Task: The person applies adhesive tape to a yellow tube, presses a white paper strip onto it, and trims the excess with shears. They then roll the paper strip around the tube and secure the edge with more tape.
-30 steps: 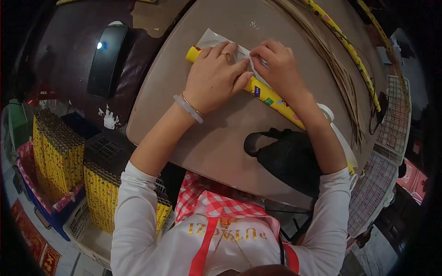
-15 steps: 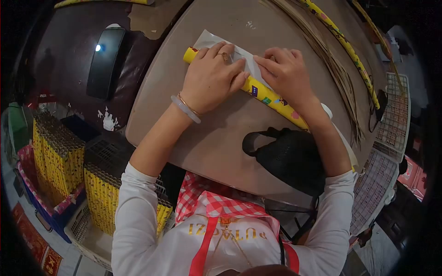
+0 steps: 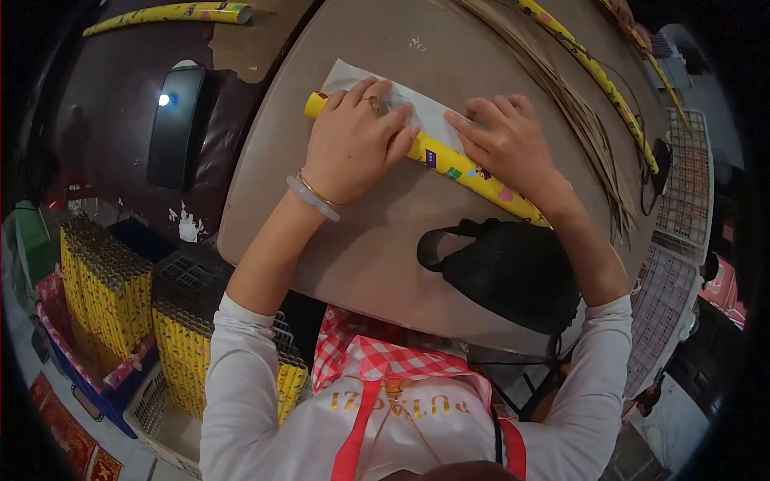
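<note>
A long yellow printed tube point(image 3: 453, 170) lies slantwise on the brown round table point(image 3: 361, 248), with a clear plastic sleeve point(image 3: 429, 112) spread behind it. My left hand point(image 3: 349, 144) rests palm down over the tube's left part, fingers flat on it and on the sleeve. My right hand point(image 3: 505, 140) presses flat on the tube and the sleeve's right end, fingers spread. Neither hand is closed around the tube.
A black mesh bag point(image 3: 509, 272) lies near the table's front edge. Thin sticks point(image 3: 573, 104) and more yellow tubes point(image 3: 597, 76) lie at the back right. A dark phone point(image 3: 172, 124) sits left. Crates of upright yellow tubes point(image 3: 180, 353) stand on the floor at left.
My right hand has let go of the sleeve's edge it was pinching and flattened out on the tube. The whole view has shifted slightly.
</note>
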Demonstrator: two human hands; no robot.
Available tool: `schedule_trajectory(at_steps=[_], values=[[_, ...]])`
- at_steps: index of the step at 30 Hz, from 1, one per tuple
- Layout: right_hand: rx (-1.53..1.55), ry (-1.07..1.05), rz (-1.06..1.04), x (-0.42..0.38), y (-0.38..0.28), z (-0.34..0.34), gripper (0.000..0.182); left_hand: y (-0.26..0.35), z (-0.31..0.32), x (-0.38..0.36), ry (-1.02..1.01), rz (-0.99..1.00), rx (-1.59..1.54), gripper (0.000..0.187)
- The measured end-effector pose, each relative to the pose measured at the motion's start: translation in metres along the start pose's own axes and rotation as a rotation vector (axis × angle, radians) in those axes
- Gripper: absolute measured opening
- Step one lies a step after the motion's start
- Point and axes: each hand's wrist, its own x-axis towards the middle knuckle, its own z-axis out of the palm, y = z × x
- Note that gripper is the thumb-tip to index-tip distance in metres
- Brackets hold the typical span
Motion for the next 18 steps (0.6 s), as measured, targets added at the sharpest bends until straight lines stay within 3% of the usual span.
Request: schedule_trajectory(at_steps=[9,12,18], values=[[0.018,-0.063,0.079,-0.026,0.003,-0.011,0.023,-0.001,0.000,0.001,-0.029,0.014,0.005,0.025],[0.090,-0.081,0.145,-0.034,0.002,-0.017,0.021,-0.002,0.002,0.002,0.049,0.052,-0.003,0.024],[0.194,-0.101,0.232,-0.050,0.007,-0.026,0.016,0.000,-0.004,0.002,-0.036,0.034,0.016,0.025]])
